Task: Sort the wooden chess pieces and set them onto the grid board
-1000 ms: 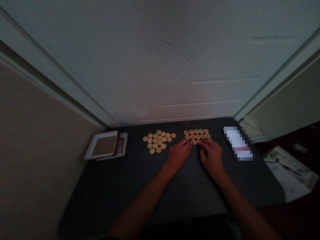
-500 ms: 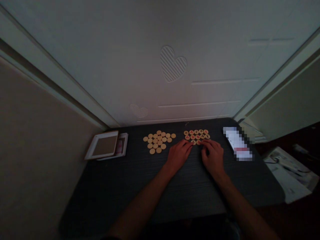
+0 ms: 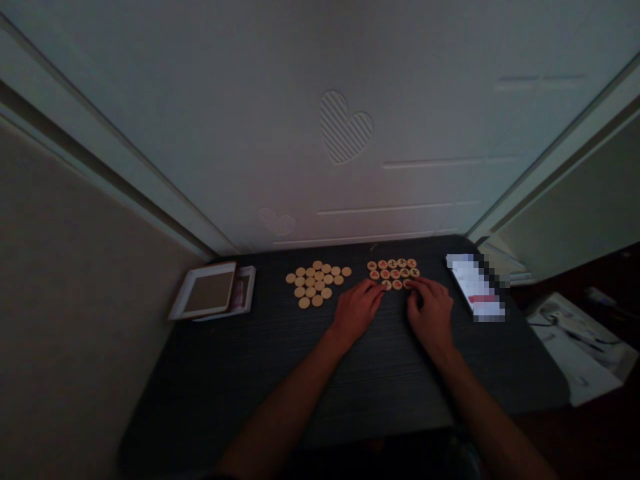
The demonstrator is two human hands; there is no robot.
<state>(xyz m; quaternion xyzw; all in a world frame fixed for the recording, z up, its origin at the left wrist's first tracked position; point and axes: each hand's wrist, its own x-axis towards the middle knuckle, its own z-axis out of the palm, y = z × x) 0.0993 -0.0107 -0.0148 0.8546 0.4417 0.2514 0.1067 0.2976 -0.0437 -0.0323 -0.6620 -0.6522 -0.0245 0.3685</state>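
Two clusters of round wooden discs lie on a dark table (image 3: 280,373). The left cluster (image 3: 317,283) shows plain tan faces. The right cluster (image 3: 393,273) shows red and dark marks on its discs. My left hand (image 3: 356,311) rests on the table with its fingertips at the near left edge of the marked cluster, fingers lightly curled. At the cluster's near right edge lies my right hand (image 3: 431,312), its fingers bent and touching the nearest discs. Neither hand lifts a disc.
A shallow white box with a brown inner panel (image 3: 207,292) sits at the table's far left, a second tray part under it. A blurred white object (image 3: 477,287) lies at the far right. A pale door with heart reliefs (image 3: 345,127) stands behind the table. Papers (image 3: 575,347) lie on the floor to the right.
My right hand has slid a little to the right along the near edge of the marked cluster. My left hand has barely moved.
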